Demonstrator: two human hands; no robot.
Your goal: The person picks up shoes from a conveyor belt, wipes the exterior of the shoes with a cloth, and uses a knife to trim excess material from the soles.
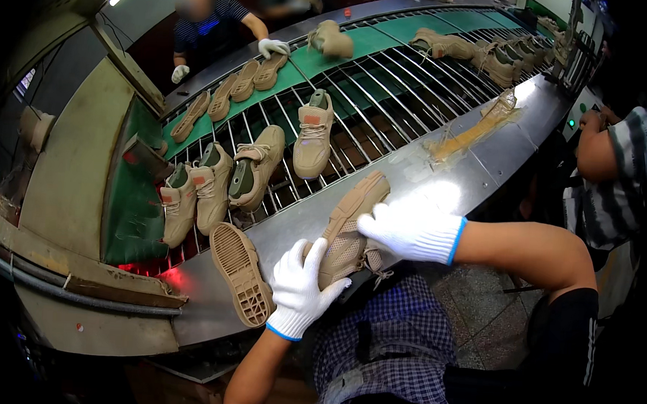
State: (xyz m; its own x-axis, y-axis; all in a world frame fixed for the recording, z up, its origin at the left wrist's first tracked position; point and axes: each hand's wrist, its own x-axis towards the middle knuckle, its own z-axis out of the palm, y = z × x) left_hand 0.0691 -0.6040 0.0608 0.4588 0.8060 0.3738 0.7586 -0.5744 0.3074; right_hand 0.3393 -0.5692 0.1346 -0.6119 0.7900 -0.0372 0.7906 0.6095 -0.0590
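A beige shoe [345, 235] with mesh sides lies tilted on its side in front of me, its thick sole facing up and away. My left hand [301, 291], in a white knit glove with a blue cuff, grips one end of it with thumb and fingers spread around the upper. My right hand [412, 231], gloved the same, is closed at the shoe's other side, the thumb against the edge where sole and upper meet. Its remaining fingers are partly hidden. Left of my left hand, a loose beige sole [241, 274] rests tread up on the metal ledge.
Several beige shoes [313, 135] stand on the metal-rod conveyor [360, 117]. Beyond it, several soles [243, 81] lie on a green belt [377, 38], near a co-worker's gloved hand [274, 47]. Yellowish tape [478, 129] covers part of the ledge [502, 156]. Another person's arm [600, 149] is at the right.
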